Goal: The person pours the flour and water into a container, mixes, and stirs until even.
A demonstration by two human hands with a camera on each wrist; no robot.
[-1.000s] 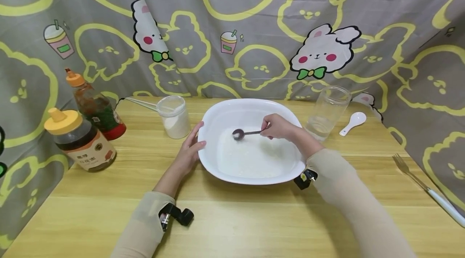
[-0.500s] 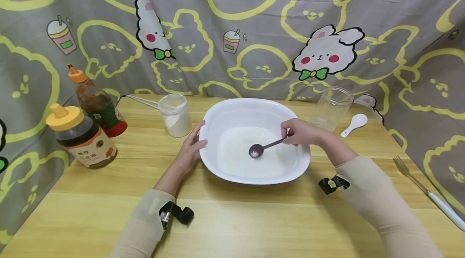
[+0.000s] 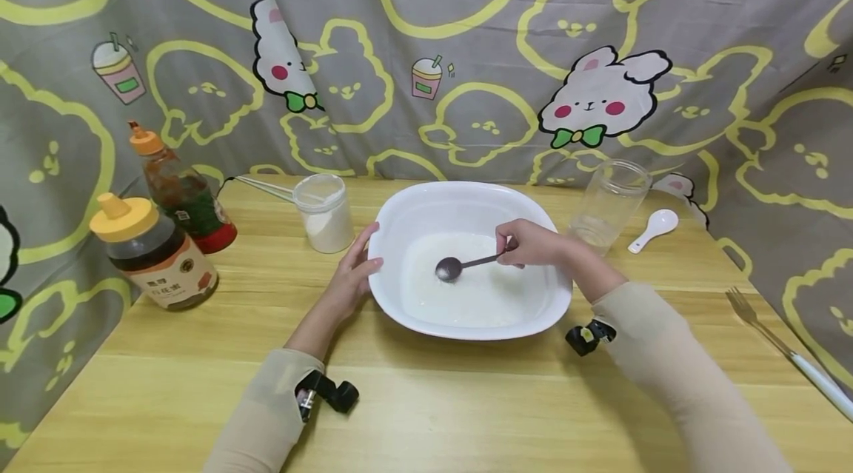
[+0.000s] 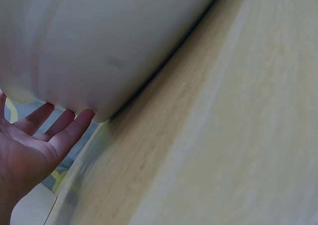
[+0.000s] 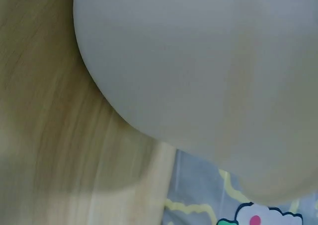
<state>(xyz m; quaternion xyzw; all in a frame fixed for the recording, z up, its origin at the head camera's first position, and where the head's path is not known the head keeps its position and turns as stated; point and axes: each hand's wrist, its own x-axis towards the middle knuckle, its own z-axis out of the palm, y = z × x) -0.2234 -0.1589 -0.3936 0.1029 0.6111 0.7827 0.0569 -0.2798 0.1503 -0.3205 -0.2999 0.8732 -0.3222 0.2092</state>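
A white basin (image 3: 393,310) stands on the table with whitish, milky contents across its floor. My right hand (image 3: 533,243) is over the basin's right side and pinches the handle of a dark spoon (image 3: 449,269). The spoon's round bowl is down at the whitish contents. At the basin's left side, my left hand (image 3: 349,277) rests on the rim and outer wall. In the left wrist view, the left fingers (image 4: 72,130) look fairly straight, with their tips against the wall. The right wrist view is filled mostly by the basin's outer wall (image 5: 174,76); the right hand is hidden there.
A jar of white powder (image 3: 326,225), a yellow-capped honey jar (image 3: 166,273) and an orange-capped sauce bottle (image 3: 189,195) stand left. Right of the basin are a clear jar with some liquid (image 3: 603,214), a white spoon (image 3: 656,227) and a fork (image 3: 773,336). A patterned curtain (image 3: 466,125) hangs behind.
The spoon, in my right hand, went from the basin's middle toward the near right, then back left a little. My left hand stays at the basin's left side.
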